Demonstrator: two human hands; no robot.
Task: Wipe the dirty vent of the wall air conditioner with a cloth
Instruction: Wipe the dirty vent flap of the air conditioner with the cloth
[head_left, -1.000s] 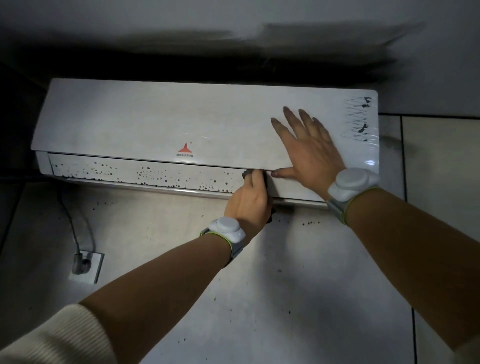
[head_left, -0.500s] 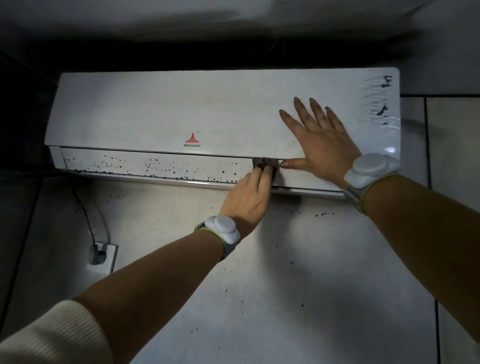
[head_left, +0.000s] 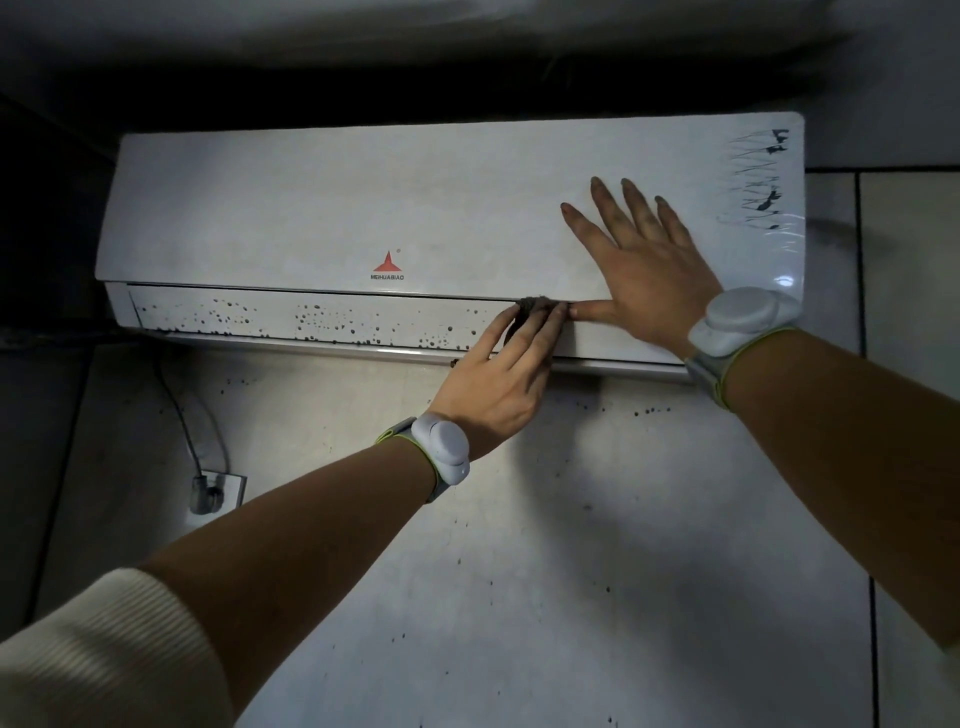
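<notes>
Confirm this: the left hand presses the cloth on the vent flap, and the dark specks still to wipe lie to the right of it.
Wrong side. In the head view the left hand presses the cloth on the vent flap, but the dark specks lie to its left; the stretch to its right looks clean.

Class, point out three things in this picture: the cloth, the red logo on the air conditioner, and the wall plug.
cloth (head_left: 531, 304), head view, dark edge above the fingers
red logo (head_left: 388, 264), head view, middle of the triangle
wall plug (head_left: 203, 493), head view, plug body
</notes>
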